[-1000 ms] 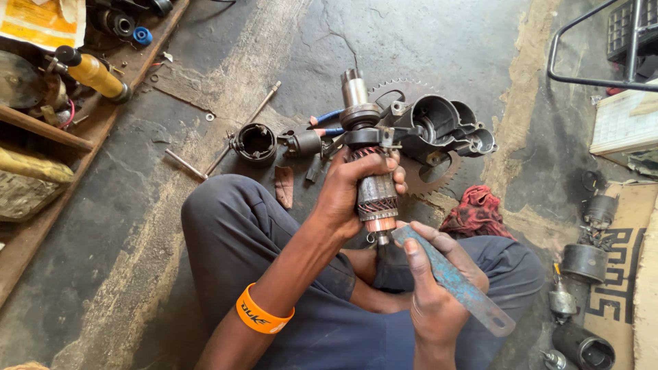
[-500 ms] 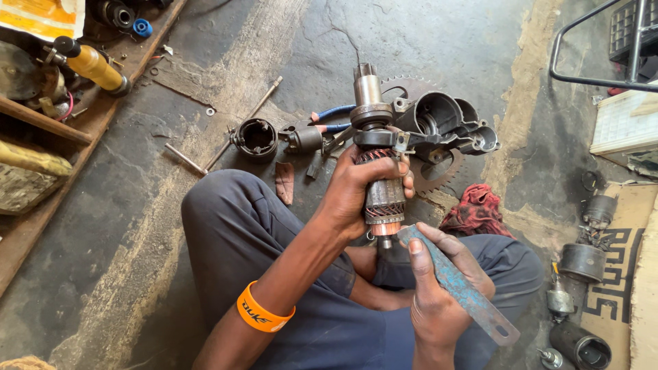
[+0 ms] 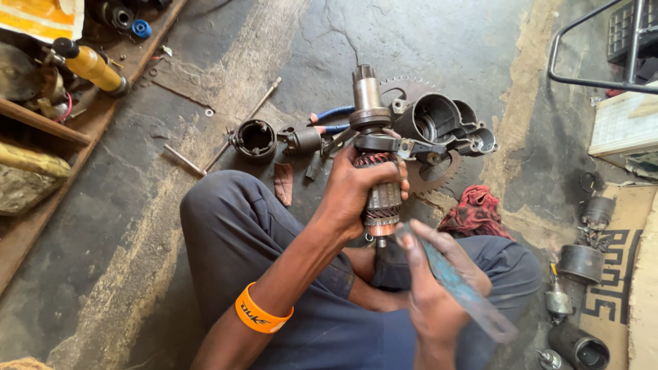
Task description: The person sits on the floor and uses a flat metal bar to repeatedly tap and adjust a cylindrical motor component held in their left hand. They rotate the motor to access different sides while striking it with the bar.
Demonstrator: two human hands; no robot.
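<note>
My left hand [image 3: 356, 192] grips a starter motor armature [image 3: 373, 147] upright by its laminated core, its shaft and drive gear pointing up and away. An orange wristband [image 3: 260, 316] sits on that forearm. My right hand [image 3: 432, 288] holds a flat blue-grey strip, likely a blade or file [image 3: 459, 288], with its near end laid against the copper commutator at the armature's lower end. The armature's bottom end rests near my foot, between my knees in dark blue trousers.
On the concrete floor beyond lie a motor housing [image 3: 439, 120], a round end cap [image 3: 255, 139], a toothed sprocket [image 3: 411, 89], a long rod [image 3: 243, 127] and a red rag [image 3: 476, 211]. More motor parts [image 3: 581, 264] stand at right; a yellow cylinder [image 3: 92, 67] lies at top left.
My left hand has tipped and lifted the armature slightly, turning it in its grip. The strip in my right hand stays against the commutator, shifted a little.
</note>
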